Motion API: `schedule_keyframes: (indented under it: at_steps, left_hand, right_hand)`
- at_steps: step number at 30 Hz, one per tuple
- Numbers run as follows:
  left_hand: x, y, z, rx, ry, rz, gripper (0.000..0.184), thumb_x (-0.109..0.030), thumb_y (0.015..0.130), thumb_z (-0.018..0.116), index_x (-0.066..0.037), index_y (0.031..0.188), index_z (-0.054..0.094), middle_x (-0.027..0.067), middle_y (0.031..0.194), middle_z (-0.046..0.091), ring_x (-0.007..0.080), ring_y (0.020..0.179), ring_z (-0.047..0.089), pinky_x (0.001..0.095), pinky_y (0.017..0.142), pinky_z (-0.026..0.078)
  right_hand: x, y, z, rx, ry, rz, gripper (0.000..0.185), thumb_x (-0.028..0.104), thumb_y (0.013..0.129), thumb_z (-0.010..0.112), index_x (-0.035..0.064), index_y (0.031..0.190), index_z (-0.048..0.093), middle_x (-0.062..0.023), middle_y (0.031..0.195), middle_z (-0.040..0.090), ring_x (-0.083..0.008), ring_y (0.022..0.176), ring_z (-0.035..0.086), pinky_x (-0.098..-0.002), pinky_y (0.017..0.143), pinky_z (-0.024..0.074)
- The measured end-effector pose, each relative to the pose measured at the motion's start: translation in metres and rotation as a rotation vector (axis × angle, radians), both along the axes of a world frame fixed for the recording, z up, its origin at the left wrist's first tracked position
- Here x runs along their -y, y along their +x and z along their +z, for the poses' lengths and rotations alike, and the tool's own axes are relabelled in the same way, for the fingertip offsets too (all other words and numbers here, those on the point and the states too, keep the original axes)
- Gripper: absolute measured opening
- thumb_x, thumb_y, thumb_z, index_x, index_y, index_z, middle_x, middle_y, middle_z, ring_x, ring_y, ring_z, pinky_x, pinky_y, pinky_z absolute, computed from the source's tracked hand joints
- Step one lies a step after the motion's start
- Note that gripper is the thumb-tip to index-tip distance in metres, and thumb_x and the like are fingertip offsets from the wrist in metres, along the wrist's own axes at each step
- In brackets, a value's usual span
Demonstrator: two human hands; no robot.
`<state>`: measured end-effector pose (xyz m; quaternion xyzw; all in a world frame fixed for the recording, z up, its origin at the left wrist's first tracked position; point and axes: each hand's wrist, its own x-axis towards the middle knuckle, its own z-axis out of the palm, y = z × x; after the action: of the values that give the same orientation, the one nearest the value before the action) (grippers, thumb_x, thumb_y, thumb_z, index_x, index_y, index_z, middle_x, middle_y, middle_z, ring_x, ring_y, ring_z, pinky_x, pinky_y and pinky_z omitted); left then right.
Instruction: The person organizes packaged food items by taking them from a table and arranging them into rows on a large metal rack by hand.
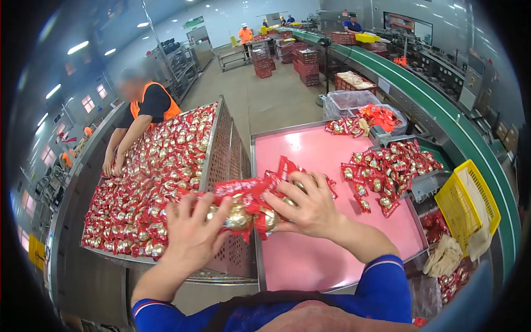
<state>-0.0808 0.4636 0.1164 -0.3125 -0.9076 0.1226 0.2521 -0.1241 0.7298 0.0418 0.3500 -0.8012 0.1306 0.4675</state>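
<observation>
Between my two hands is a cluster of red-and-gold wrapped packets (239,214), held above the gap between a metal bin and a pink-topped table. My left hand (192,229) presses on the cluster from the left, fingers bent. From the right, my right hand (307,206) curls over the packets. The perforated metal bin (225,138) to the left is heaped with the same packets (160,160). On the right part of the pink table (310,254) lies a loose pile of packets (387,171). What my palms cover is hidden.
A co-worker (152,102) in an orange vest reaches into the bin's far left side. A green conveyor (420,80) curves along the right. Beside it are a yellow crate (462,199), a cloth glove (444,257) and a plastic-lined container (345,102). Red crates (308,69) stand farther back.
</observation>
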Motion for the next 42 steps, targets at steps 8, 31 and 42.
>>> schedule_keyframes:
  at_steps: [8, 31, 42]
  left_hand:
    - [0.195, -0.015, 0.067, -0.346, 0.103, -0.058, 0.074, -0.026, 0.063, 0.081, -0.022, 0.133, 0.058, 0.0048, 0.123, 0.055, 0.0292, 0.11, 0.05, 0.0474, 0.085, 0.038]
    - [0.833, -0.29, -0.026, -0.025, 0.356, 0.367, 0.06, -0.044, 0.081, 0.072, -0.031, 0.137, 0.056, 0.0028, 0.131, 0.057, 0.0283, 0.119, 0.054, 0.0508, 0.092, 0.048]
    - [0.862, -0.36, -0.081, 0.49, 0.339, 0.506, 0.069, -0.063, 0.083, 0.062, -0.027, 0.14, 0.054, 0.0068, 0.142, 0.054, 0.0298, 0.131, 0.05, 0.0535, 0.106, 0.039]
  right_hand:
    - [0.19, -0.034, 0.103, -0.26, 0.137, 0.051, 0.074, 0.049, 0.05, 0.08, 0.0193, 0.117, 0.068, -0.0031, 0.105, 0.057, -0.0291, 0.101, 0.054, -0.0465, 0.081, 0.0418]
    - [0.857, -0.309, 0.032, 0.294, 0.194, -0.126, 0.065, 0.067, 0.077, 0.066, 0.0267, 0.128, 0.061, -0.0035, 0.119, 0.062, -0.0265, 0.113, 0.058, -0.053, 0.088, 0.0416]
    - [0.884, -0.359, 0.004, 0.959, 0.441, -0.094, 0.07, 0.069, 0.088, 0.049, 0.0111, 0.125, 0.064, -0.0156, 0.128, 0.063, -0.0346, 0.121, 0.059, -0.0486, 0.101, 0.0445]
